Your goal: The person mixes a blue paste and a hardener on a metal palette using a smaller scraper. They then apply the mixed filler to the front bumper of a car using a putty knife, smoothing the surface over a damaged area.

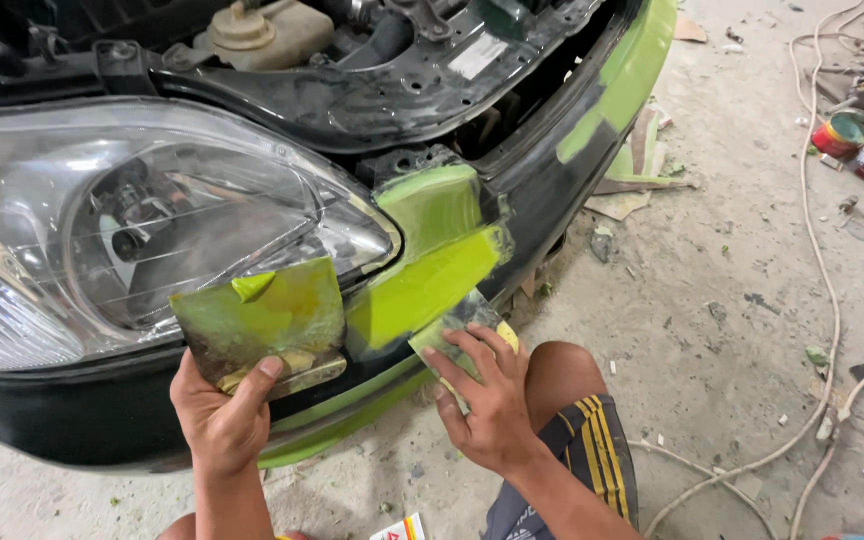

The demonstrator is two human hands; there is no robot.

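The person crouches at the front corner of a car, and the left hand (222, 415) is clamped shut on a flat mixing board (262, 318), thumb over its lower edge, with a small dab of green filler (252, 287) near its top. The board is held up just in front of the headlight (132, 225), covering the lamp's lower corner. The right hand (487, 400) has its fingers pressed closed on a thin spreader (457, 325), whose blade meets the wet green patch (432, 270) on the black bumper (72, 420) just beside the lamp. I count 2 risks. The board hangs so near the clear lens that a tilt of the wrist could smear filler onto it. The spreader also sits at the patch's lower edge, so uneven pressure could drag a ridge through the soft coat. Grit from the dusty floor (712, 300) could also lodge in the filler. To the right, 2 paint tins (862, 145) stand well apart, and a pale cable (827, 290) trails past the person's knee.
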